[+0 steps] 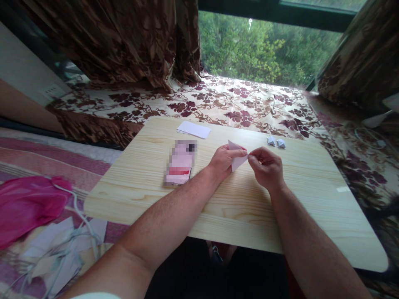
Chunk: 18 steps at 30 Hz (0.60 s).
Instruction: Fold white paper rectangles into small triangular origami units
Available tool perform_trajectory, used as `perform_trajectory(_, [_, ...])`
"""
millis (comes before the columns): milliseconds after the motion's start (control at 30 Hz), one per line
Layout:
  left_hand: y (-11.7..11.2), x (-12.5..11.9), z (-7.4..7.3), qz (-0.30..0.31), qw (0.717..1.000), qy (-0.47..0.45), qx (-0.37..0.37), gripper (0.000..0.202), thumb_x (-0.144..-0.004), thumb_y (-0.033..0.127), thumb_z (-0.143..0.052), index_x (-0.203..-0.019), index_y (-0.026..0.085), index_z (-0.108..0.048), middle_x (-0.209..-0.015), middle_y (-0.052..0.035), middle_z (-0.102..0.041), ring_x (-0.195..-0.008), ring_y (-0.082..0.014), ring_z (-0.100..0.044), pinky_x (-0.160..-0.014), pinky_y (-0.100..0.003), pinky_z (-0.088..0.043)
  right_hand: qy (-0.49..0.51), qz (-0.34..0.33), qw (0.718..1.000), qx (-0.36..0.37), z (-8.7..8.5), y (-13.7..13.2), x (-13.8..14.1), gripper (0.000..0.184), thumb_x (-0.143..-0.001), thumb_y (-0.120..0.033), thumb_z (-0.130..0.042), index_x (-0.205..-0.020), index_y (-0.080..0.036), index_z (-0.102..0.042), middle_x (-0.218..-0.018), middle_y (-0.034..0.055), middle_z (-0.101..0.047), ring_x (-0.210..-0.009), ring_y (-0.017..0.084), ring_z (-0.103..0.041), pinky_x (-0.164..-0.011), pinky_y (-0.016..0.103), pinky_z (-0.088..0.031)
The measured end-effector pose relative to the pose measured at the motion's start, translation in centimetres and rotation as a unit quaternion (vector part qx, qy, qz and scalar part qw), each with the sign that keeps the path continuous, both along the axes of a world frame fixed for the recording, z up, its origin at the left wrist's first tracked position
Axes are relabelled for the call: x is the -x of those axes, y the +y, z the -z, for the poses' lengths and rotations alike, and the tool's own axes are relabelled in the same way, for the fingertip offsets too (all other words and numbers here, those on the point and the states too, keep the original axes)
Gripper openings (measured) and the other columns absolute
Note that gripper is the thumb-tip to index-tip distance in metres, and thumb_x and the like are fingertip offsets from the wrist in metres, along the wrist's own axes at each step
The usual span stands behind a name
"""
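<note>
A folded white sheet of paper [237, 162] with a pointed, triangular outline is held above the table. My left hand [225, 158] grips its left side, thumb lying along the upper face. At the paper's right tip, the fingers of my right hand [266, 165] are closed in a pinch. Beyond my right hand sit two small folded paper pieces [276, 143], side by side. A stack of white paper strips [193, 129] lies at the table's far side. Left of my hands is a phone [181, 162], blurred by pixelation.
The light wooden table [149, 199] has rounded corners. Behind it runs a ledge with a floral cloth [237, 104] beneath a window. On the striped bedding at left lie a pink cloth [31, 207], white cables [76, 203] and loose paper sheets [51, 241].
</note>
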State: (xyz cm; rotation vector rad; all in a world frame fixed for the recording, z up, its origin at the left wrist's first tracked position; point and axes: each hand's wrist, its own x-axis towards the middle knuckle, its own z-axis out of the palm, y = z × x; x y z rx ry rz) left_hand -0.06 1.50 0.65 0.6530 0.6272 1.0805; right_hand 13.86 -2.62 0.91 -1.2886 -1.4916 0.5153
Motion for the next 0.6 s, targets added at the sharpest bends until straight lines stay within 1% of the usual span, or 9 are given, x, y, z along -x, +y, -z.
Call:
perform_trajectory(100, [0.2, 0.1, -0.1, -0.016, 1.000, -0.013, 0.016, 0.026, -0.051, 0.017, -0.086, -0.070, 0.012, -0.068, -0.061, -0.0001, -0.063, -0.056, -0.0108, -0.057, -0.058, -0.026, -0.040, -0.007, 0.002, 1.000, 0.002, 0.0, 0.0, 0.0, 0.008, -0.079, -0.021, -0.062, -0.073, -0.018, -0.066, -0.062, -0.0012, -0.061, -0.054, 0.011, -0.051, -0.052, 0.025, -0.038])
perform_trajectory(200, [0.4, 0.4, -0.1, -0.047, 0.998, -0.028, 0.021, 0.024, -0.053, 0.017, -0.084, -0.070, 0.012, -0.067, -0.063, 0.0011, -0.062, -0.055, -0.0089, -0.055, -0.056, -0.024, -0.039, -0.015, 0.009, 1.000, 0.001, 0.0, 0.0, 0.0, 0.008, -0.078, -0.020, -0.061, -0.072, -0.018, -0.066, -0.062, -0.0012, -0.061, -0.054, 0.011, -0.050, -0.052, 0.025, -0.038])
perform_trajectory(333, [0.8, 0.8, 0.0, -0.078, 0.996, -0.043, 0.022, 0.024, -0.053, 0.016, -0.083, -0.062, 0.013, -0.061, -0.067, 0.0023, -0.062, -0.054, -0.0060, -0.051, -0.051, -0.022, -0.033, -0.014, 0.016, 1.000, 0.002, -0.1, 0.0, 0.1, 0.009, -0.078, -0.019, -0.061, -0.071, -0.018, -0.066, -0.060, -0.0017, -0.060, -0.053, 0.011, -0.050, -0.051, 0.024, -0.037])
perform_trajectory(433, [1.3, 1.3, -0.1, -0.096, 0.992, -0.067, 0.035, 0.024, -0.053, 0.014, -0.083, -0.065, 0.014, -0.062, -0.066, 0.0034, -0.061, -0.056, -0.0060, -0.052, -0.054, -0.021, -0.037, -0.010, 0.015, 1.000, 0.008, 0.0, 0.0, 0.1, 0.009, -0.077, -0.020, -0.061, -0.070, -0.018, -0.066, -0.059, -0.0020, -0.059, -0.053, 0.011, -0.049, -0.051, 0.024, -0.036])
perform_trajectory(533, [1.8, 2.0, -0.3, -0.129, 0.984, -0.104, 0.072, 0.023, -0.055, 0.014, -0.081, -0.070, 0.015, -0.063, -0.063, 0.0051, -0.058, -0.057, -0.0051, -0.051, -0.058, -0.020, -0.040, 0.006, 0.025, 1.000, 0.014, 0.0, 0.1, -0.1, 0.008, -0.076, -0.020, -0.062, -0.069, -0.018, -0.066, -0.058, -0.0022, -0.057, -0.052, 0.010, -0.047, -0.050, 0.024, -0.035])
perform_trajectory(600, [1.9, 2.3, -0.5, -0.139, 0.979, -0.112, 0.099, 0.023, -0.057, 0.018, -0.081, -0.069, 0.016, -0.062, -0.061, 0.0050, -0.057, -0.057, -0.0054, -0.051, -0.059, -0.020, -0.041, 0.035, 0.028, 0.999, 0.017, 0.0, 0.2, -0.2, 0.008, -0.075, -0.020, -0.063, -0.068, -0.018, -0.066, -0.057, -0.0023, -0.056, -0.051, 0.010, -0.044, -0.049, 0.024, -0.033])
